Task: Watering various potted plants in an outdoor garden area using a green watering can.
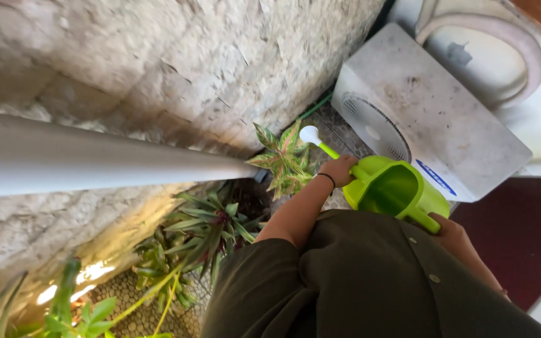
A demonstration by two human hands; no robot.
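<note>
The lime-green watering can (396, 191) is held at waist level in front of the person, its spout ending in a white rose head (310, 134) that sits just above the variegated red-and-green plant (285, 161). The left hand (339, 170) supports the can at the base of the spout, fingers wrapped together around it; the right hand (453, 236) grips the rear handle, fingers clamped on it, though they are partly hidden by the olive shirt (370, 281). To pour well, tilt gradually from the rear handle while the front hand steadies the aim — keep the rose over the soil rather than the leaves. Avoid spraying the white fan unit (433, 119) just beside the plant — likely the main hazard. The spiky green plants (211, 228) lower along the stone wall (176, 69) stand apart from the spout.
</note>
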